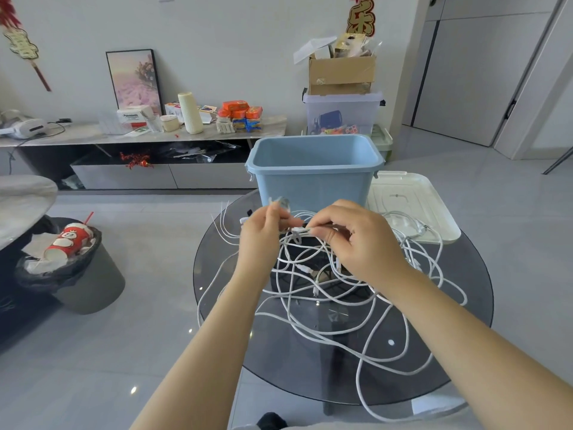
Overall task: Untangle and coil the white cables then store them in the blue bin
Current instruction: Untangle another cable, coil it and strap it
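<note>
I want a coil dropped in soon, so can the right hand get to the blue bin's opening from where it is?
Probably yes. The blue bin stands open just behind the right hand, its white lid lying off beside it. Nothing blocks the way, but that hand pinches the tangled white cables, still uncoiled.

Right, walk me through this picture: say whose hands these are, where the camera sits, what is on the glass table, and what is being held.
There is no machine here. A person wears a wide-angle camera on the head, looking forward and down, so both bare arms reach in from the bottom edge.

The round glass table carries a tangled heap of white cables, with some loops hanging over its edge. Behind the heap stands an open blue bin; no cable shows inside it. The white lid lies flat to its right.

The left hand pinches a cable end lifted above the heap. The right hand has a grip on a bunch of strands beside it. Nothing is coiled yet.
</note>
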Demonstrator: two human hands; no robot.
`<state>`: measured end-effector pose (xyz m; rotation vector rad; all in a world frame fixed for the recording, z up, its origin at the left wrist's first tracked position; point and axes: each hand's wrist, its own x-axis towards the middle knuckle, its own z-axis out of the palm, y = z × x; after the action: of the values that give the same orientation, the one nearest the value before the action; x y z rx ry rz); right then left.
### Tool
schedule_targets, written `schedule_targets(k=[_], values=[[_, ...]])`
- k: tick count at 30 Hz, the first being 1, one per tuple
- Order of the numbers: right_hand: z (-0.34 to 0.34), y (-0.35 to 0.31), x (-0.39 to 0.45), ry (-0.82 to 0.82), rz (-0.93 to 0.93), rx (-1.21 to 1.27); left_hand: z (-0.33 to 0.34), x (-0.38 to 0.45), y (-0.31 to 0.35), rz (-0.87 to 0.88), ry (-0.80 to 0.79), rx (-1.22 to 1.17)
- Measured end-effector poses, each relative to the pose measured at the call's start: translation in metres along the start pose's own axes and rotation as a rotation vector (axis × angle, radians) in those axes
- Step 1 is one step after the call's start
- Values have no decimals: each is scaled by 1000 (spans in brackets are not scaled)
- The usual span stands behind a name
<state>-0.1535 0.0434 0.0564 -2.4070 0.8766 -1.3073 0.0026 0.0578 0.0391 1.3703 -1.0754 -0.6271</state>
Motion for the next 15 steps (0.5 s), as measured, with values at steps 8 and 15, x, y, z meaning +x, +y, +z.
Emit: schedule_targets(k=[8,15], values=[[-4,11,7,119,238,163,8,-10,9,-243,-448,-281],[-4,17,11,187,472,215,12,-13,12,-428,-617,-542]])
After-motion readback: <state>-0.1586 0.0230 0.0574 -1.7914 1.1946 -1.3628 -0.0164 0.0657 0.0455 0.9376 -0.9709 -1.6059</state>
